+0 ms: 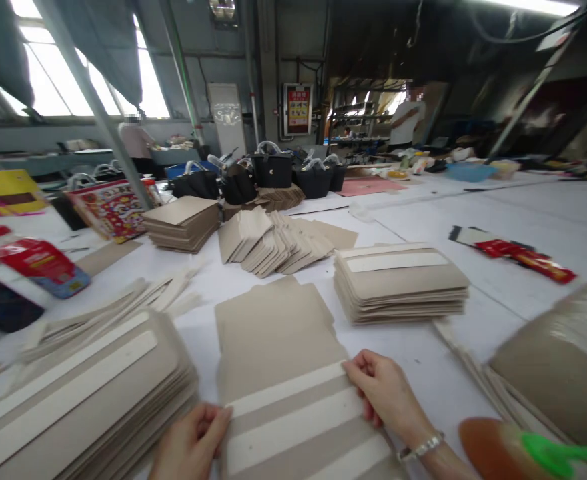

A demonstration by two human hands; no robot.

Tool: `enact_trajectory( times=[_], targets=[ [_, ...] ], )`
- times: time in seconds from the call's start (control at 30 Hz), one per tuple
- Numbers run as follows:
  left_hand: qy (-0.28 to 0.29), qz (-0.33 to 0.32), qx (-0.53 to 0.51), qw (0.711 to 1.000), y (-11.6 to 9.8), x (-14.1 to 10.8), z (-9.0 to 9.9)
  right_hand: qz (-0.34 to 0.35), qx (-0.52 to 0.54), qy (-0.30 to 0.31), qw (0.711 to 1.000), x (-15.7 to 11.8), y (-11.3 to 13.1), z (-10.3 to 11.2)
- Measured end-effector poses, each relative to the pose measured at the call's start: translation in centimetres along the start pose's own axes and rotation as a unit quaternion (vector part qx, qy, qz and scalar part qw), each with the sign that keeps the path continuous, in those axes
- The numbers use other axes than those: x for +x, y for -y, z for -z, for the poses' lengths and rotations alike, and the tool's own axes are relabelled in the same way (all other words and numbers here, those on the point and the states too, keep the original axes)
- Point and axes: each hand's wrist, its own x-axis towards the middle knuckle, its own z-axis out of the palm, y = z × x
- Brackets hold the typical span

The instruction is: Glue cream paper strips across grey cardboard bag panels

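Note:
A pale strip (288,388) lies across a grey-brown cardboard sheet (273,320) in front of me. My left hand (193,437) pinches its left end between thumb and finger, at the sheet's left edge. At the right end, my right hand (381,387) grips the strip the same way, its other fingers curled by the sheet's edge. Nearer to me, another pale strip (293,433) runs across the cardboard, with part of a further one below it. To the left of my left hand is a stack of cardboard panels (138,387) with pale strips on top.
Another cardboard stack (398,287) stands right of centre, behind it fanned-out pieces (278,243). A brown pot (488,447) with a green-handled tool (553,453) is at lower right. Loose strips (123,310), a red bottle (38,260) and black bags (271,170) are farther off. Two people stand beyond.

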Motion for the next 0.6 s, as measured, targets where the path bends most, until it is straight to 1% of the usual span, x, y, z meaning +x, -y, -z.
enact_trajectory(
  times=[0.03,0.1,0.23,0.33,0.5,0.6],
  targets=[
    [0.006,-0.009,0.000,1.000,-0.4,-0.3,0.0,-0.001,-0.006,0.003,1.000,0.0,-0.1,0.0],
    [-0.010,-0.008,0.003,1.000,-0.9,-0.5,0.0,-0.009,-0.018,0.007,1.000,0.3,-0.4,0.1],
    [-0.018,0.001,0.001,1.000,-0.9,-0.4,-0.1,-0.010,-0.026,0.022,0.999,1.0,-1.4,0.0],
    [-0.014,0.004,-0.004,1.000,-0.9,-0.5,-0.1,-0.009,-0.025,0.020,0.999,1.2,-1.8,0.1],
    [-0.015,0.004,-0.002,1.000,-1.1,-0.5,0.0,-0.010,-0.018,0.031,0.999,1.1,-1.4,0.1],
    [-0.011,0.003,0.000,1.000,-1.2,-0.6,0.0,-0.007,-0.011,0.026,1.000,0.9,-0.9,0.1]
  ],
)
